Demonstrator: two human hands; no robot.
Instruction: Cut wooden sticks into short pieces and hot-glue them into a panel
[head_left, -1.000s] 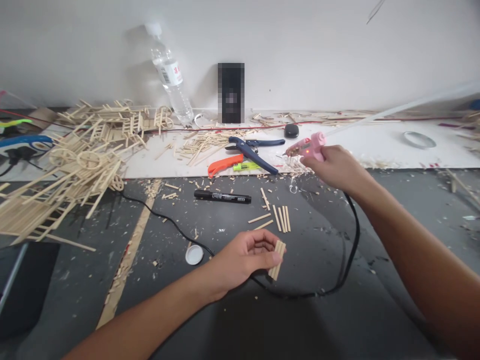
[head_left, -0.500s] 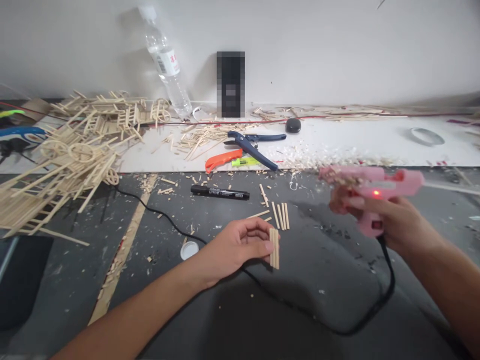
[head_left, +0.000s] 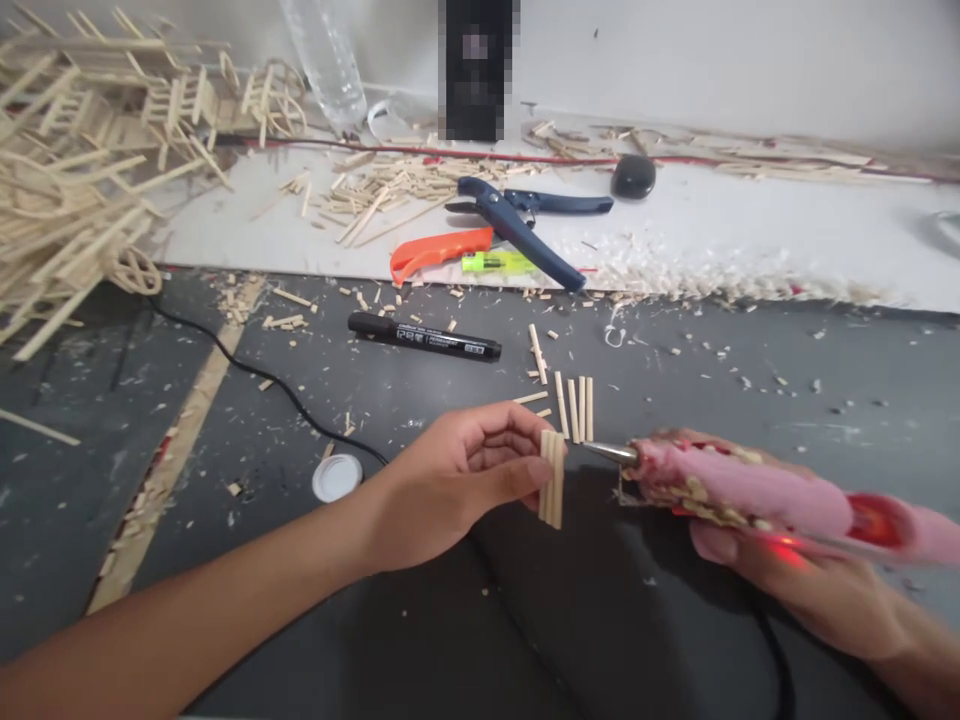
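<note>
On the head view: pinching a small row of sticks in the left hand, over the dark tabletop! Clasping a pink glue gun in the right hand, with its nozzle towards the row, near but not touching! Already lined up side by side, by the look of it, though impossible to tell whether glued. Leaving several loose sticks separate on the tabletop, just beyond the left hand
</note>
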